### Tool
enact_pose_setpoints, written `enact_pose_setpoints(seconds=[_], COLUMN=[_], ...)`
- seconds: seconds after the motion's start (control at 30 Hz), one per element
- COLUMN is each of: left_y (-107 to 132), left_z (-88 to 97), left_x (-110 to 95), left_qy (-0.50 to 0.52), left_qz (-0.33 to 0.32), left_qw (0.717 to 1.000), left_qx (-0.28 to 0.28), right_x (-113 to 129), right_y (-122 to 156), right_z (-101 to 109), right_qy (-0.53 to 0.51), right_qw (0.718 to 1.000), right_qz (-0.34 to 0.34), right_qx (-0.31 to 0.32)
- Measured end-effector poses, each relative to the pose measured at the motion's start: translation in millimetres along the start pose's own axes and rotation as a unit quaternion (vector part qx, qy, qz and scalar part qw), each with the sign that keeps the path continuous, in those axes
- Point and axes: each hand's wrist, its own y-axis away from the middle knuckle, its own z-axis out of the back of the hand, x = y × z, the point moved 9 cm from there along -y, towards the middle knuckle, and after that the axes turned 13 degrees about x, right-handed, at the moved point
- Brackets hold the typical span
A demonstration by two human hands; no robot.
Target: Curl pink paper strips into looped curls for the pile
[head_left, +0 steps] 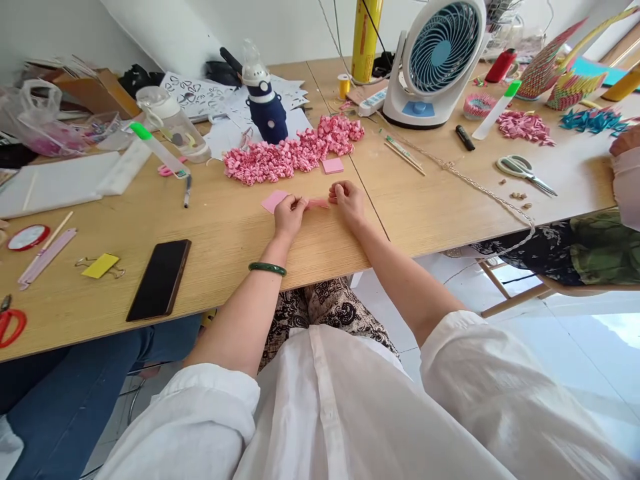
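Observation:
Over the wooden table, my left hand point(291, 215) pinches a narrow pink paper strip point(317, 203) between thumb and fingers. The strip runs rightward to the curled fingertips of my right hand point(349, 200); whether those fingers hold its end is hidden. Partly behind my left hand lies a pink paper sheet point(273, 200). A small stack of square pink paper point(333, 165) sits just beyond my hands. Behind it stretches a long heap of small folded pink paper pieces point(280, 157).
Left are a phone point(159, 280), a yellow binder clip point(101, 266) and red-handled scissors point(11, 323). A navy bottle point(267, 113) and a white fan point(417, 110) stand behind. Right lie scissors point(525, 172) and a twisted cord point(470, 180). People sit on both sides.

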Motion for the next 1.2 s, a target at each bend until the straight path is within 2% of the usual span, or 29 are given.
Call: enact_pose_setpoints(seconds=[0.4, 0.67, 0.97, 1.2], left_y=[1.4, 2.5, 6.3, 9.0], left_z=[-3.2, -4.5, -6.7, -8.6], left_x=[9.0, 14.3, 9.1, 7.9], left_qy=[0.022, 0.044, 0.043, 0.029], left_qz=[-0.007, -0.011, -0.001, 0.003], left_qw=[0.999, 0.998, 0.998, 0.998], left_qx=[0.021, 0.035, 0.038, 0.054], right_x=[5.3, -1.9, 0.1, 3.5], right_y=[-19.6, -28.6, -24.8, -19.4], right_z=[-9.4, -14.4, -14.1, -17.5], right_qy=[0.006, 0.042, 0.063, 0.050], right_qw=[0.999, 0.998, 0.996, 0.995], right_qz=[-0.018, -0.017, 0.003, -0.005], right_qx=[0.031, 0.048, 0.057, 0.089])
